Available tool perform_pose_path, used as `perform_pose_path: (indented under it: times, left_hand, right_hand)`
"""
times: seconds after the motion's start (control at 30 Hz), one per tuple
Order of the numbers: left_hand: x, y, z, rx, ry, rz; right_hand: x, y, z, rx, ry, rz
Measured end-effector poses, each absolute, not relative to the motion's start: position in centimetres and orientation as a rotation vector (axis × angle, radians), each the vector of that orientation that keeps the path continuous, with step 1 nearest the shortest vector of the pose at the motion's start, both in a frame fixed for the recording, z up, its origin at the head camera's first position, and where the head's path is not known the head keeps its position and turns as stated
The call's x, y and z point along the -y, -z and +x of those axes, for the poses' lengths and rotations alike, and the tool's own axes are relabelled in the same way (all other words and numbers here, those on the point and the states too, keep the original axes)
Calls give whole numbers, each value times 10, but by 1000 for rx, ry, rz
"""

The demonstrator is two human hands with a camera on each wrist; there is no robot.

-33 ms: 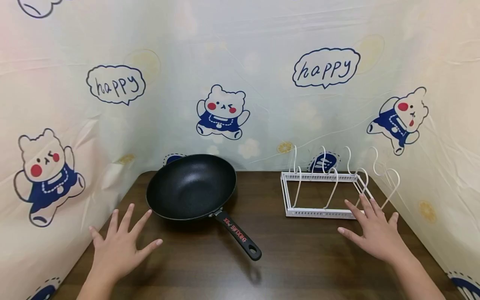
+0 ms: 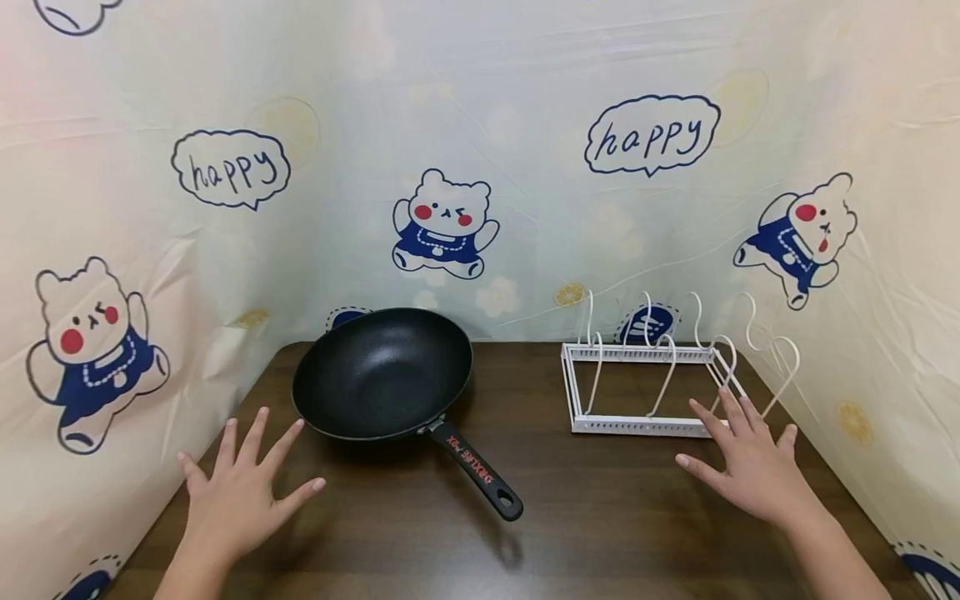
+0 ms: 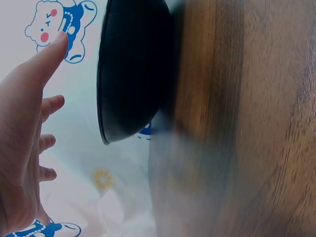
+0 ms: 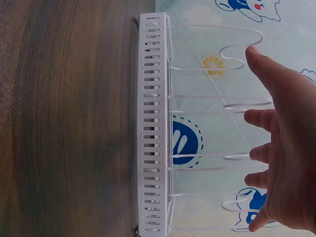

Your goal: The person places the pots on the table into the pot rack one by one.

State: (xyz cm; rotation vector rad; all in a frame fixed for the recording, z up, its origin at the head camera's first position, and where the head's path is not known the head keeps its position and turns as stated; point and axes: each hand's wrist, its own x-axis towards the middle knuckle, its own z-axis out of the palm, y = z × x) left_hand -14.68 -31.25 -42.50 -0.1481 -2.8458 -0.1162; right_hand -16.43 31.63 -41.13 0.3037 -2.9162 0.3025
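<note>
A black frying pan with deep sides sits on the left half of the table, its handle angled toward the front right. My left hand is spread above the table at the pan's front left, holding nothing. On the right stands a white rack with a slotted frame and several curved wire dividers. Fingers spread, my right hand hovers at the rack's front right corner and overlaps it in the head view. In the left wrist view the pan's dark side lies beyond the fingers.
The dark brown wooden table reaches back to a pale cloth printed with bears and the word "happy". That cloth also hangs along both sides. Between pan and rack lies a stretch of bare tabletop.
</note>
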Motion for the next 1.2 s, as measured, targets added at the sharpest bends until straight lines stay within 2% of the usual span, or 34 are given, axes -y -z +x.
perform_pose_path:
  times: [0.5, 1.2]
  left_hand:
    - [305, 430, -151, 2837, 189, -178]
    - [276, 454, -145, 2707, 611, -254]
  right_hand:
    - [-309, 415, -161, 2885, -336, 327]
    - [-282, 433, -162, 2704, -533, 461]
